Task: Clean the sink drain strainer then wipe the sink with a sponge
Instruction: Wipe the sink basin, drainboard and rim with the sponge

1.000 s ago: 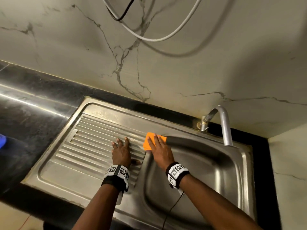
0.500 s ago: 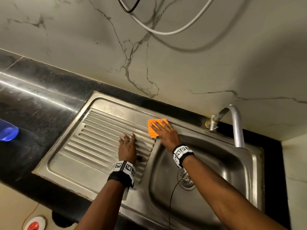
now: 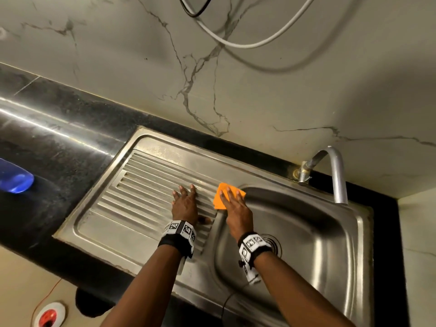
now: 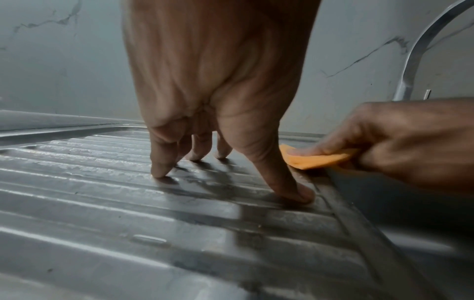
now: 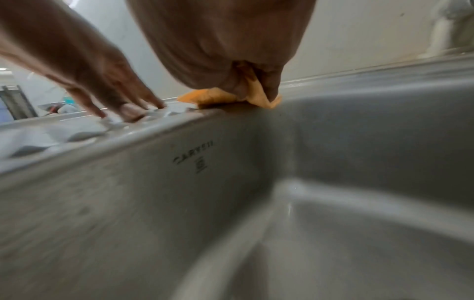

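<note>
An orange sponge lies on the back left corner of the steel sink's rim, where the basin meets the ribbed drainboard. My right hand lies over the sponge, fingers stretched on top. In the right wrist view the sponge folds up between thumb and fingers. My left hand rests on the drainboard, fingertips and thumb pressing on the ribs, holding nothing. The drain strainer sits in the basin floor, partly hidden by my right wrist.
A curved metal tap stands at the sink's back right. A black counter runs to the left, with a blue object at its edge. Cables hang before the marble wall. A red and white round thing lies below.
My right hand slid the sponge out toward the back ledge and then drew it back to the basin's corner. My left hand stayed on the drainboard. The head view shifted.
</note>
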The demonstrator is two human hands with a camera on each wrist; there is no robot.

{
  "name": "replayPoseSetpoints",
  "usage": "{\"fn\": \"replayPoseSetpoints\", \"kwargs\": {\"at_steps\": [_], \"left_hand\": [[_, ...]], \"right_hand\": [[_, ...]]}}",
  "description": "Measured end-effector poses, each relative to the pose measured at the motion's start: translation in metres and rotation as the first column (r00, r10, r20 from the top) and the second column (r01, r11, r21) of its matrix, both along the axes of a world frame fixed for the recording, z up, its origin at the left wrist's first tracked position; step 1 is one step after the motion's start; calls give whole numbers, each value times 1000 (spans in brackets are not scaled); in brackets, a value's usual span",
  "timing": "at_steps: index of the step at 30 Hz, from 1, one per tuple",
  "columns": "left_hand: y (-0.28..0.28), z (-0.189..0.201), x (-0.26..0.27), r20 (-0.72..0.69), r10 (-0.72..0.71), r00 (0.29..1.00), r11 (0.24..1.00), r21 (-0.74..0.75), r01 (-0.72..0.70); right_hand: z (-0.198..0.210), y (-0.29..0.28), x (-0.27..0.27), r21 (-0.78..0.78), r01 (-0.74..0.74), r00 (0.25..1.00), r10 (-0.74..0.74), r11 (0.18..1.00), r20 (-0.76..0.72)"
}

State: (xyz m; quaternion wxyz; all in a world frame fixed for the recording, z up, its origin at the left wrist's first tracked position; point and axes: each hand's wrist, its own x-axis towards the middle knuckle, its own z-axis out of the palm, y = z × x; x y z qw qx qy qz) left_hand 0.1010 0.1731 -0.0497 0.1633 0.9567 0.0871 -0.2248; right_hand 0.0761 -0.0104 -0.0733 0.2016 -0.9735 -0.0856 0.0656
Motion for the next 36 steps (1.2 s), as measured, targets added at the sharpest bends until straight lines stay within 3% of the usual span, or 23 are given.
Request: {"fn": "replayPoseSetpoints", "kwargs": {"at_steps": [6,12,15,17,20,22,24,26,28,31,34,36], "left_hand": [[10,14,5,-58,-74,996,997,32,76],[19,27,-7,-61,-113,992,993,-47,110],[28,29,-17,25,-87,996,992,-92,89],[29,28,-29,85,-69,994,993,-93,77],[20,26,-50,135,-39,990,993,-106,54],[12,24,-63,114,-61,992,991,-109,74],[8,19,-75,93,-85,992,992,-89,94],[7,12,-84,86,-106,991,991,-74,112],[8,9,-88,80,-118,990,991,-58,123],[8,11,-89,59,-137,989,990,-22,138],[7,12,-88,45,-138,989,990,-3,138],[5,11,-88,43,-133,990,991,5,133]], "right_hand": [[4,4,-72,45,-163,985,165,986,-45],[14,-5,-137,127,-431,882,446,894,-150],[18,-24,-159,222,-482,801,529,847,-281],[24,-38,-168,266,-506,771,569,820,-286],[24,-56,-164,234,-553,732,600,800,-323],[27,-63,-149,149,-523,764,539,839,-355],[38,-62,-127,83,-432,857,437,898,-274],[48,-59,-106,168,-244,952,269,955,-144],[52,-55,-78,222,-63,995,80,973,-67],[35,-56,-31,251,161,986,-145,955,-80],[22,-58,-1,335,392,920,-355,857,-168],[15,-47,5,373,424,905,-375,825,-199]]}}
